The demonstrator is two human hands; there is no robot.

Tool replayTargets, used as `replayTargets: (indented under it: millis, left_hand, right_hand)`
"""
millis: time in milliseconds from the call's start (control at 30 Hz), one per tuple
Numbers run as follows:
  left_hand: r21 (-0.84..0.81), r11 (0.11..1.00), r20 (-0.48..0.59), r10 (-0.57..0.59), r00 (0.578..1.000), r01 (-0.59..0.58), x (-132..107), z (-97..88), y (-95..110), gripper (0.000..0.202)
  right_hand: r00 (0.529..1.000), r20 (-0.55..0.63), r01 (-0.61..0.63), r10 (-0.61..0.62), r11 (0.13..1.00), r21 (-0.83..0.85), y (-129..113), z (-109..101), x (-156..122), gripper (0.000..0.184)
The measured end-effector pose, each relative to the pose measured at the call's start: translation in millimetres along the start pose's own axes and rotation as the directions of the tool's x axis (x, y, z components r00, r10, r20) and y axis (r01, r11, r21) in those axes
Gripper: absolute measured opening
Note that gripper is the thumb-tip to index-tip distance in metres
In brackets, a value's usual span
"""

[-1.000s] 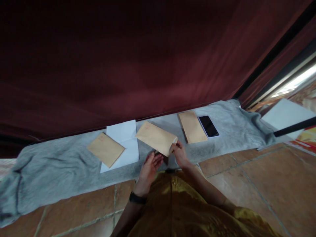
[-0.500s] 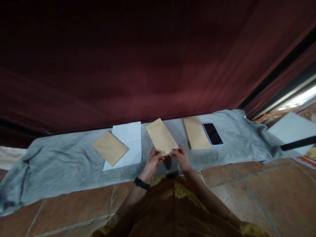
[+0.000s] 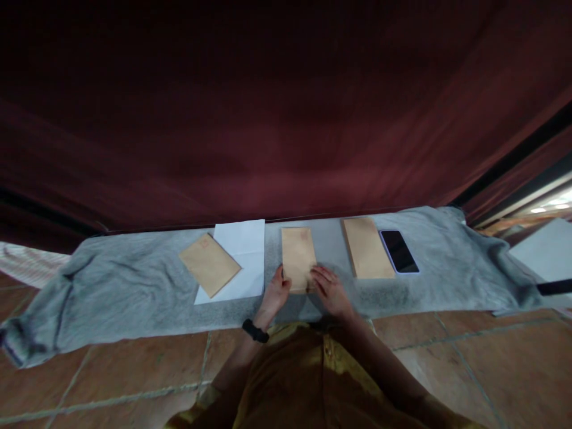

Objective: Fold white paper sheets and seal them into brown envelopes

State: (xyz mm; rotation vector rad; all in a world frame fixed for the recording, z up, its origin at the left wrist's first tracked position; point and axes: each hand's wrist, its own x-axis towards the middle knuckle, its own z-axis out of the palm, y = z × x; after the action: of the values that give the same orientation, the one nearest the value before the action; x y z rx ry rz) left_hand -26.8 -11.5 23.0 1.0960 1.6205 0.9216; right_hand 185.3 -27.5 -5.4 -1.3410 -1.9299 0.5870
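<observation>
A wall of dark red fabric [image 3: 286, 149] in soft vertical folds backs a long grey cloth [image 3: 143, 280], plush and rumpled towards its ends, on which a creased white sheet [image 3: 245, 238] lies partly under the smooth tan left envelope [image 3: 210, 265]. The middle envelope [image 3: 297, 253], a matte brown paper rectangle, lies straight ahead of the fingers, its long axis running from the person towards the red fabric, with both hands about equally near at its close end. The left hand [image 3: 276, 293] is curled, thumb on top, pinching the near left corner; the right hand [image 3: 330, 290] has its fingers nearly straight and laid over the right edge, though whether its thumb grips from below I cannot tell. Right of it sit a thicker tan packet [image 3: 369, 250], block-edged, and, just beside that, a glossy black phone [image 3: 399, 251] with rounded lilac rims. Smallest is a faint reddish print [image 3: 305, 235] near the middle envelope's far right corner.
</observation>
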Motion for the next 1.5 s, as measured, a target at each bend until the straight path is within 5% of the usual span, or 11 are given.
replayTargets:
  millis: [100, 233, 300, 433, 600, 967, 1300, 1500]
  left_hand:
    - [0.362, 0.916, -0.067, 0.213, 0.975, -0.175, -2.4, 5.2, 2.6, 0.045]
    - [0.495, 0.695, 0.187, 0.502, 0.845, -0.522, 27.9, 32.5, 20.2, 0.045]
    - [0.494, 0.601, 0.344, 0.529, 0.776, -0.628, 55.9, 49.0, 29.4, 0.050]
    - [0.541, 0.530, 0.448, 0.476, 0.757, -0.653, 106.1, 69.4, 37.3, 0.061]
    - [0.529, 0.503, 0.480, 0.486, 0.730, -0.683, 126.4, 72.1, 32.6, 0.066]
    - [0.396, 0.550, 0.559, 0.491, 0.668, -0.735, 101.5, 56.7, 19.6, 0.061]
    - [0.327, 0.622, 0.563, 0.477, 0.675, -0.711, 60.2, 39.8, 15.0, 0.054]
    - [0.335, 0.577, 0.622, 0.458, 0.635, -0.745, 22.7, 24.7, 0.0, 0.059]
  right_hand:
    - [0.991, 0.087, 0.118, -0.104, 0.979, -0.167, 3.6, 5.7, -0.4, 0.038]
    - [0.988, 0.088, 0.141, -0.124, 0.964, -0.227, 2.5, 7.5, -0.8, 0.040]
    - [0.990, 0.074, 0.136, -0.122, 0.964, -0.227, -0.2, 6.2, 0.1, 0.038]
    - [0.992, 0.055, 0.122, -0.113, 0.971, -0.203, -3.1, 3.9, 1.7, 0.038]
    - [0.992, 0.065, 0.121, -0.110, 0.974, -0.192, -0.2, 4.9, 1.3, 0.041]
    - [0.992, 0.085, 0.105, -0.093, 0.982, -0.155, -0.3, 2.3, 4.3, 0.039]
    - [0.999, -0.005, 0.052, -0.052, 0.997, -0.055, 13.3, 7.9, 0.3, 0.033]
    - [0.999, -0.043, 0.020, -0.020, 1.000, -0.007, 24.3, 10.6, 35.6, 0.041]
